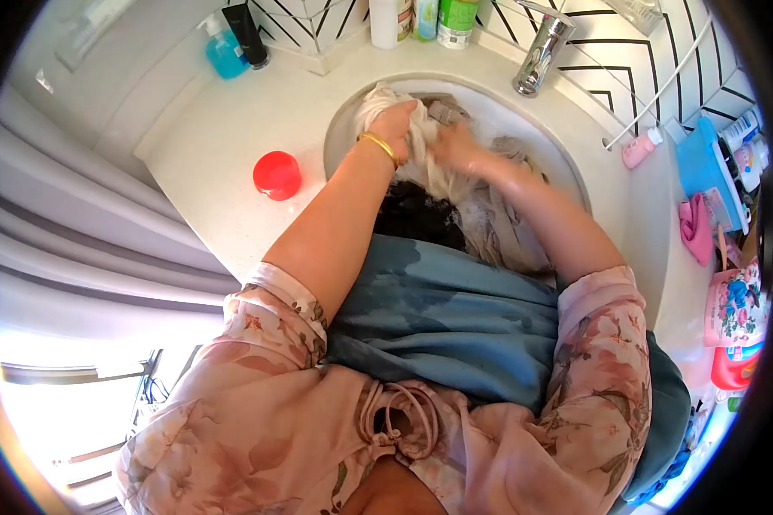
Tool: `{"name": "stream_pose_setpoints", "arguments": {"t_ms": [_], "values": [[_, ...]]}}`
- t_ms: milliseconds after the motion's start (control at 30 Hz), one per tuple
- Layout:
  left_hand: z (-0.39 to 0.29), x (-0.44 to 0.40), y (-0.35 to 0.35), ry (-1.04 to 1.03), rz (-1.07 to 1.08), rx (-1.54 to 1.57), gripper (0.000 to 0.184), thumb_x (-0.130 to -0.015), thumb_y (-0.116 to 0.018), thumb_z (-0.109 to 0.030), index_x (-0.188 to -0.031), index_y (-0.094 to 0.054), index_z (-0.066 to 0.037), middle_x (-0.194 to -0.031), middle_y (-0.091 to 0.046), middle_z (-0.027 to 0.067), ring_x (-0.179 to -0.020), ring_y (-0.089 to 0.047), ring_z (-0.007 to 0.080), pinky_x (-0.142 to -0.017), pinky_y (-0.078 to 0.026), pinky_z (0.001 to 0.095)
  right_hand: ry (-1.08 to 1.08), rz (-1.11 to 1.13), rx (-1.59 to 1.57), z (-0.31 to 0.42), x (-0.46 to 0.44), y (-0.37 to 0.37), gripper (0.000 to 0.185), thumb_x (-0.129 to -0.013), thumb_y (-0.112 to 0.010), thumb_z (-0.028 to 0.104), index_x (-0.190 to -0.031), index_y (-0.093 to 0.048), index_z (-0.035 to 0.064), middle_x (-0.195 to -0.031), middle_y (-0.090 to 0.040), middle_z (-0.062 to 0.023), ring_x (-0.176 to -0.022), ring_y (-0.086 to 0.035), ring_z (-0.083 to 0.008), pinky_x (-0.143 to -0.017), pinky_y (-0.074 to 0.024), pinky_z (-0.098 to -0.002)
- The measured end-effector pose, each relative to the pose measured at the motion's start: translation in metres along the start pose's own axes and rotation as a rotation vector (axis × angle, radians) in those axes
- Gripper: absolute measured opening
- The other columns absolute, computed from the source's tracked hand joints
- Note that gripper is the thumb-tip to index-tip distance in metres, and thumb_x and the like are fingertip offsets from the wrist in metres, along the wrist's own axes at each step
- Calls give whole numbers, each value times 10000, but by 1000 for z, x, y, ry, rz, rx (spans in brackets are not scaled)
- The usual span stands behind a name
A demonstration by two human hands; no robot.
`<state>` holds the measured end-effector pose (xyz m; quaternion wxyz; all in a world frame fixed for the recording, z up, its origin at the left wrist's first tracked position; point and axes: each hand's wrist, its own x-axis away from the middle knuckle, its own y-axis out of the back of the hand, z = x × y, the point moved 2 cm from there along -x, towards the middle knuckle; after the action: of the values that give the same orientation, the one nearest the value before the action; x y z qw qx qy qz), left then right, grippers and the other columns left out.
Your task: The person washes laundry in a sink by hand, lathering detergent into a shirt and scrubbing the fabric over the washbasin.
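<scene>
A cream wet cloth (434, 176), perhaps a garment, is bunched up over the round sink (567, 163). My left hand (393, 126), with a gold bangle at the wrist, is closed around its upper left part. Against the right side of the same cloth, my right hand (458, 150) is curled, its fingers blurred by motion and partly hidden. Below my hands, a black wet cloth (421, 216) lies at the near side of the sink. Greyish-beige fabric (502, 227) with some suds spreads beneath my right forearm.
On the counter (206, 163) to the left stands a red cup (276, 176). A chrome faucet (543, 56) rises behind the sink. Bottles, including a blue pump bottle (224, 51) and a green-labelled container (457, 21), line the back. A pink bottle (642, 148) and blue basket (711, 176) stand right.
</scene>
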<state>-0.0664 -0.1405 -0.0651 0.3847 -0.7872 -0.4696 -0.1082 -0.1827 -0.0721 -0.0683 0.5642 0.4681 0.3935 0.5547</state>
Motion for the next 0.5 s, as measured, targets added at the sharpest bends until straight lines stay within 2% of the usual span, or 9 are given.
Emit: {"name": "stream_pose_setpoints", "arguments": {"t_ms": [100,200,300,333,400,433,500], "values": [[5,0,2,51,-135,-194,457,-877,-420,-305,-1225,-377,-12,-1266,-404,173,-1126,-426,315,-948,-319,464,115,-41,204,10,27,-28,490,-820,-466,368,-1133,-473,-10,-976,-545,-271,-962,-530,-340,-920,-333,-438],[-2,38,-16,125,-200,-128,534,-862,-435,-369,-1283,-319,-61,-1328,-313,183,-1194,-315,367,-963,-196,559,235,389,276,-3,-15,-37,445,-809,-496,346,-1081,-520,-5,-969,-556,-250,-955,-543,-304,-864,-391,-429],[-14,58,-21,132,-140,5,596,-844,-447,-435,-1314,-283,-107,-1363,-250,187,-1222,-241,414,-945,-98,638,-423,170,-587,-3,-34,-11,425,-779,-543,341,-1014,-554,-14,-964,-583,-176,-897,-568,-256,-755,-453,-413],[-18,63,-23,120,-118,13,606,-841,-445,-445,-1314,-284,-102,-1354,-267,183,-1218,-257,404,-949,-135,615,-247,24,-1184,-1,-36,-8,458,-736,-587,374,-950,-574,-31,-946,-596,-120,-830,-581,-226,-666,-478,-397],[-22,81,-31,112,-77,40,626,-836,-443,-467,-1313,-287,-93,-1336,-301,174,-1208,-289,383,-956,-208,570,-176,12,-1217,22,-17,31,442,-724,-591,380,-924,-591,-14,-920,-600,-123,-784,-586,-245,-674,-475,-393],[-20,74,-30,78,51,176,577,-835,-438,-472,-1263,-342,-96,-1258,-376,167,-1138,-363,359,-928,-268,536,-148,7,-1236,37,-1,55,434,-718,-593,383,-910,-600,-6,-907,-602,-125,-761,-588,-254,-679,-473,-390],[-10,39,-18,3,309,445,503,-835,-429,-482,-1164,-454,-102,-1101,-525,155,-996,-512,312,-871,-387,470,100,-141,-757,72,37,88,345,-717,-592,362,-842,-611,40,-924,-575,-164,-794,-577,-277,-700,-459,-387]]}}
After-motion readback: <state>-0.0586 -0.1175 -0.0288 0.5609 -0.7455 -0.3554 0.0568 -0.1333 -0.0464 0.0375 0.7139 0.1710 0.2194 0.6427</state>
